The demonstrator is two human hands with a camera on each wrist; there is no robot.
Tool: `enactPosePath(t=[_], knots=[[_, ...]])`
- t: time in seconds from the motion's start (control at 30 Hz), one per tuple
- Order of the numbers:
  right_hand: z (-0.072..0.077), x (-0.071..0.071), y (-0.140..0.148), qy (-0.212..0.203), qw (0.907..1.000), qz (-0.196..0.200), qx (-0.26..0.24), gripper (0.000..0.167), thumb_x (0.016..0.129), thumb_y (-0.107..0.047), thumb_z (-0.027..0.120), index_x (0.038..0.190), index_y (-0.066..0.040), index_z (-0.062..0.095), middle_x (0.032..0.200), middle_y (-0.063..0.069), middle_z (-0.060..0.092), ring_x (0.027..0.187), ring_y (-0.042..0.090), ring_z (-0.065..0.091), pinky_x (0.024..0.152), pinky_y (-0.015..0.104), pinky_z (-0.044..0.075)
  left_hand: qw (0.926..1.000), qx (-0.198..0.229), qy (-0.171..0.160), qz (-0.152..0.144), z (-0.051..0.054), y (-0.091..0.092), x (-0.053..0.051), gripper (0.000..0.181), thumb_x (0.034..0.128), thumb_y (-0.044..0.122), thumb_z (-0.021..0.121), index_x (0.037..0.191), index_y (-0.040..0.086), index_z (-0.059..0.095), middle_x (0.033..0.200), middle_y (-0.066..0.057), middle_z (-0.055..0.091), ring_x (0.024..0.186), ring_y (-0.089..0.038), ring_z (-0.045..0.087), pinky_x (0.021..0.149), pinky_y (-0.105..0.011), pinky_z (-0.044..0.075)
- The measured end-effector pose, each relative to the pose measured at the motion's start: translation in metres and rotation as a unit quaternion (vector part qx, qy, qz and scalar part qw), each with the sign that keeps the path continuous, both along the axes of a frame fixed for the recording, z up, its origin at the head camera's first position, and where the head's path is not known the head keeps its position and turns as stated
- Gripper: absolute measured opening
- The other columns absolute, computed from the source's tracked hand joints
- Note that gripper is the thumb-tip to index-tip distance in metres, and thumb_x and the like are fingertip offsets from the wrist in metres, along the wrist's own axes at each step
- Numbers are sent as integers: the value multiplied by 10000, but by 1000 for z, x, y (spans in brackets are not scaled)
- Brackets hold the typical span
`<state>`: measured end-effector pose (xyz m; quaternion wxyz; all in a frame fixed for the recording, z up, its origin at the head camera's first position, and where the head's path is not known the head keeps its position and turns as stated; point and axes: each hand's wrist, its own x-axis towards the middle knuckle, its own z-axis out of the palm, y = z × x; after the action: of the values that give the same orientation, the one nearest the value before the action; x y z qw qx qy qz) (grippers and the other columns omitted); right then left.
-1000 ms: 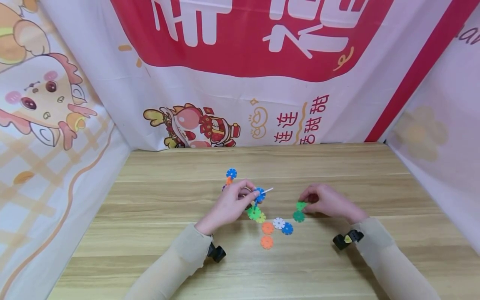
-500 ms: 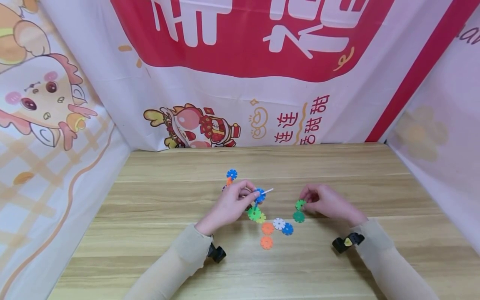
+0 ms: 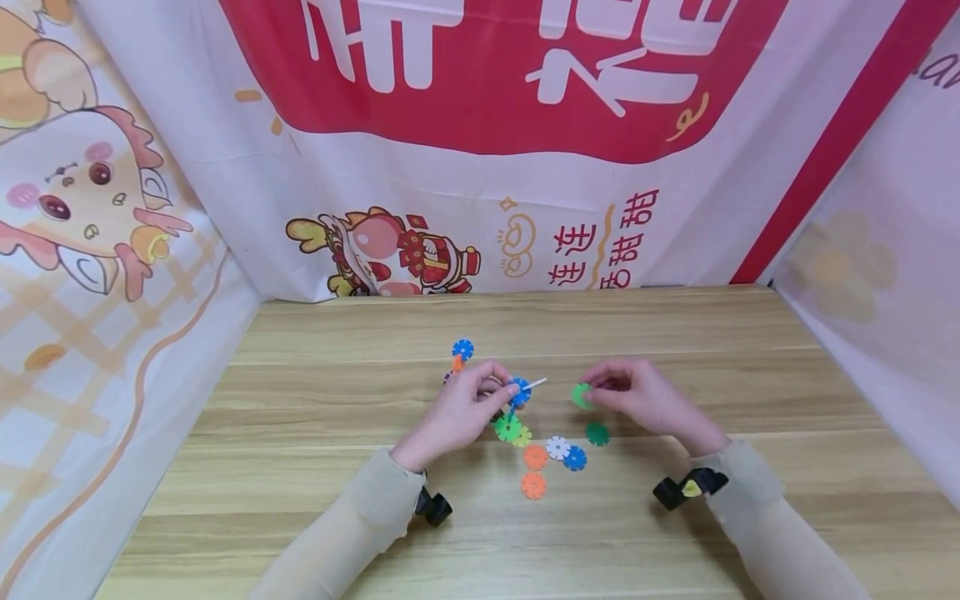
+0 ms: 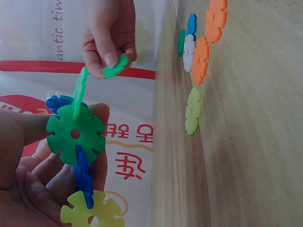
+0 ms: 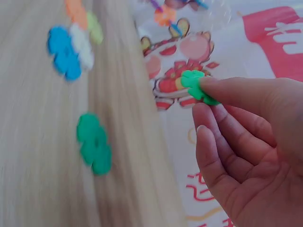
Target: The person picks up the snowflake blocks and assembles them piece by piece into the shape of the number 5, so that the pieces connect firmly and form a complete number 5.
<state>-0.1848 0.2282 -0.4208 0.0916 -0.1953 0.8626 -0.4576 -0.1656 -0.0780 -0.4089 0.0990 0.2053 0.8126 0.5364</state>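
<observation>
My left hand (image 3: 465, 408) grips a chain of slotted plastic discs. Its far end shows a blue disc (image 3: 463, 349) and an orange disc (image 3: 457, 363); another blue disc (image 3: 520, 392) sits by the thumb. In the left wrist view a green disc (image 4: 66, 142), a blue disc (image 4: 84, 182) and a yellow disc (image 4: 75, 208) are slotted together. Part of the chain is hidden behind the fingers. My right hand (image 3: 645, 398) pinches a loose light green disc (image 5: 193, 82) between thumb and fingers, above the table and apart from the chain.
On the wooden table (image 3: 337, 500) lie a dark green disc (image 3: 597, 433), a white disc (image 3: 557, 447) touching a blue disc (image 3: 575, 457), two orange discs (image 3: 533, 484) and a yellow-green disc (image 3: 524, 437). A printed cloth (image 3: 510, 179) hangs behind.
My right hand has lifted the light green disc from beside the dark green one and moved left toward the chain. The left hand has stayed put.
</observation>
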Motion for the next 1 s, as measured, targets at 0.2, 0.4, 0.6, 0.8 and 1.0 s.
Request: enactPosePath(t=[0.2,0.4,0.6,0.8,1.0], knots=[[13,6,-12,-61,9980,-234,-581,209,944,-237,766,1110,-119,718,1007,53,707,906,283,656,800,380,580,9999,-19,167,-4,-3,1,0,97,1050,249,611,1040,158,642,908,44,720,767,-171,662,624,-308,506],[25,9,-26,-98,9949,-443,-901,218,940,-219,770,1122,-110,719,1040,63,716,908,313,668,815,484,581,9997,-34,262,-10,-5,2,0,99,1048,252,616,1030,159,642,910,67,711,797,-189,676,646,-326,527],[28,10,-35,-288,9932,-590,-961,253,941,-266,770,1143,-119,731,1046,53,729,914,347,674,819,495,581,9997,-69,251,-7,-4,2,1,103,1048,256,615,1036,157,642,910,63,711,810,-186,677,664,-333,541],[29,11,-40,-450,9923,-574,-1004,231,949,-228,762,1147,-113,742,1034,62,734,909,364,675,831,484,584,9997,-113,210,0,-4,2,2,113,1050,270,611,1039,161,640,921,69,713,829,-205,688,682,-343,552],[25,9,-44,-513,9924,-476,-1016,245,956,-207,753,1150,-58,735,1008,90,734,895,384,672,810,443,592,9997,-203,151,44,-2,1,4,105,1047,266,617,1039,165,644,919,40,729,757,-186,663,619,-305,511]])
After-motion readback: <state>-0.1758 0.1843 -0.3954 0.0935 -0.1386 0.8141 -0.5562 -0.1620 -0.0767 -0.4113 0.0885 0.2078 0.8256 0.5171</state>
